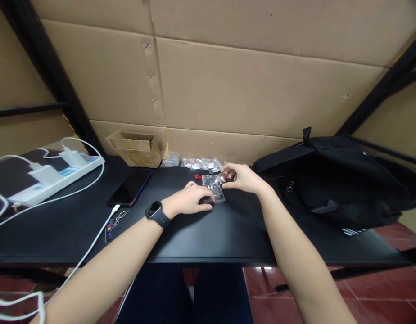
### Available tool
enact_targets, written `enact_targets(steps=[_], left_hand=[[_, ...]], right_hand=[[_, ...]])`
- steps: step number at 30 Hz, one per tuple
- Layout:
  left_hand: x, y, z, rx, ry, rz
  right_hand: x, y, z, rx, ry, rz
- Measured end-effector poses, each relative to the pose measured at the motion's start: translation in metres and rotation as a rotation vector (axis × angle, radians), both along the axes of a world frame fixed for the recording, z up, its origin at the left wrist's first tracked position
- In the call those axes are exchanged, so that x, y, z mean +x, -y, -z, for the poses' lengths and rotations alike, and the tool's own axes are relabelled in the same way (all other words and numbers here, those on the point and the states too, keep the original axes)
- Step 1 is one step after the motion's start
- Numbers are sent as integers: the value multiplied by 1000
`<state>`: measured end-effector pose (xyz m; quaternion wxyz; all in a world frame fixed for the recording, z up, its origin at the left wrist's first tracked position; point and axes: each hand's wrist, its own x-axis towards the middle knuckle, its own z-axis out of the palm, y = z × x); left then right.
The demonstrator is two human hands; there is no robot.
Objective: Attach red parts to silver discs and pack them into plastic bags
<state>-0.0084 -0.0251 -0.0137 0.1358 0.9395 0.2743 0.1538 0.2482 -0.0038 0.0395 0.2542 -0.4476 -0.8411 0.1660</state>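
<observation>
My right hand (243, 177) pinches a small silver round trinket (222, 177) with red on it, over a clear plastic bag (214, 191) on the black table. Fingers hide part of the trinket. At the bag's left side, my left hand (192, 199) has its thumb and curved fingers apart, fingertips touching or very near the bag. A bit of red cord (198, 177) shows just left of the bag. Behind it, several small clear bags with silver and red pieces (201, 164) lie in a row along the cardboard wall.
A brown paper bag (137, 150) and a flat clear packet (170, 159) stand at the back left. Left of my hands lie a phone (130, 186), a keychain (115, 224), a white cable and a power strip (56, 180). A black backpack (343, 180) fills the right side.
</observation>
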Motion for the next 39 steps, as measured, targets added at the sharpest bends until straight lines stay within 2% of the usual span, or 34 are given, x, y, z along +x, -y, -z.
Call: enact_targets(steps=[3,7,14,19,28,34,39], left_hand=[[-1,4,2,12,-59,9],[4,10,5,59,-102,-40],[7,9,9,29,-166,-17],[6,9,10,21,-181,-41],[8,10,8,-21,-150,-48],[6,10,10,-25,-132,-40],[5,10,9,-54,-178,-75]], right_hand=[[2,10,-9,-129,126,-35],[-1,17,-11,-244,334,0],[-14,17,-6,-298,488,54],[-21,18,-5,-251,495,130],[-18,14,3,-222,430,16],[-30,10,11,-21,516,236],[-35,3,23,84,525,249]])
